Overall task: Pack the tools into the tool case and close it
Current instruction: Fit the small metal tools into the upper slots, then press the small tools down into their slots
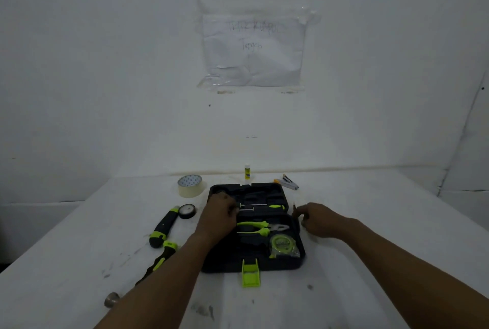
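Head view showed our tool case [252, 262] open mid-desk, pliers [260, 228], tape measure [282, 244] and screwdriver [272, 207] already seated. Our left hand [219, 213] pinched small bits at the case's left edge; right hand [316, 218] rested loosely curled just right. Utility knife [163, 226] and hammer [156, 265] waited left; the desk [383, 222] lay free on the right.

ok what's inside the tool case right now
In the case, the near half holds green-handled pliers and a tape measure. The lid half holds a screwdriver. The left hand covers the left side, so anything there is hidden.
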